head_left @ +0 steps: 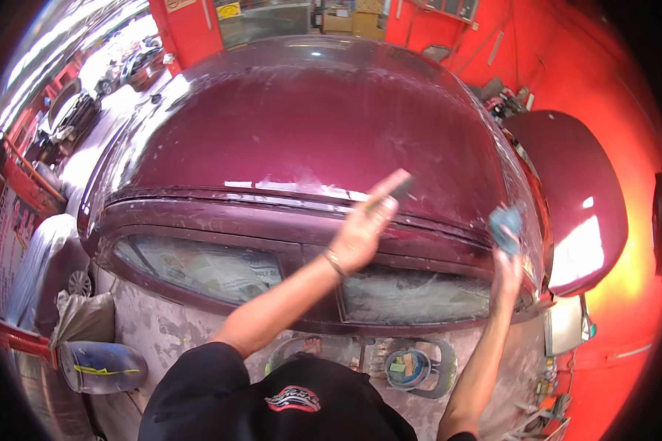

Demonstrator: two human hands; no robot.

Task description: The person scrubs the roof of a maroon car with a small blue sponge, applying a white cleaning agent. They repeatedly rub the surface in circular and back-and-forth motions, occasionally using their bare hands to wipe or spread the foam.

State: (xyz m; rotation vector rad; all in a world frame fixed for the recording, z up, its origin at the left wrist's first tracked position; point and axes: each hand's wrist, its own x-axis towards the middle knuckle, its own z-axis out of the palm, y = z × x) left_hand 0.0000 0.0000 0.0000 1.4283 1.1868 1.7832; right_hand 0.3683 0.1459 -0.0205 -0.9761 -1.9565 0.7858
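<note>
Over the maroon car roof's (309, 132) near edge, the left hand (360, 231) holds a dark block (402, 189); near the roof's right end, the right hand (507, 263) grips a blue-grey cloth (505, 226).

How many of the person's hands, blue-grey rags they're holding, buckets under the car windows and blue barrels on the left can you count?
Hands: 2 (left hand, right hand)
Blue-grey rag: 1
Bucket: 1
Blue barrel: 1
Total: 5

Left hand (359, 237), fingers (391, 184) stretched forward, wrist (336, 264) behind them, right hand (507, 270) gripping, well right of those fingers, forearm (485, 356) behind it
</note>
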